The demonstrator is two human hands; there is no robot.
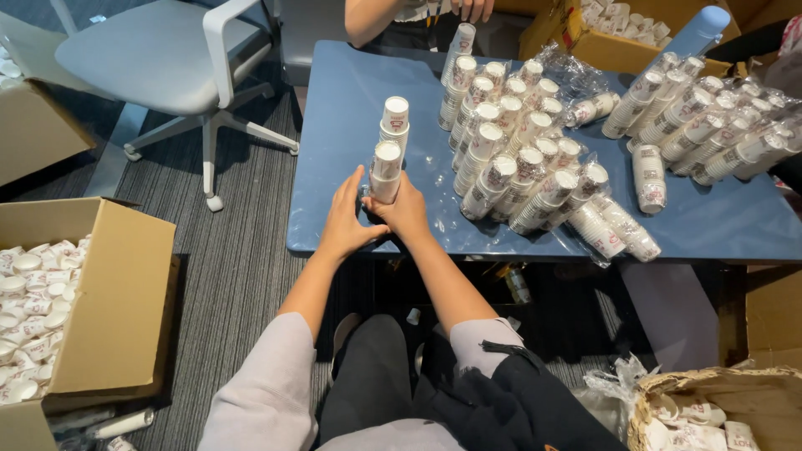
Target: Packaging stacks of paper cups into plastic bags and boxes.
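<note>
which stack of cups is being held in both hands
The short stack of white paper cups at the blue table's near edge, standing apart; the other stacks lie untouched further right.

Open brown cardboard box [109,309] at lower left of frame, filled with loose white cups. Second brown carton [614,42] at upper right, behind the blue table. Clear plastic sleeves [622,230] around white cup stacks with red-brown label prints, right of centre.

paper cups [386,171]: matt white | table [351,108]: smooth blue, slight sheen | box [117,292]: matt brown cardboard
</note>
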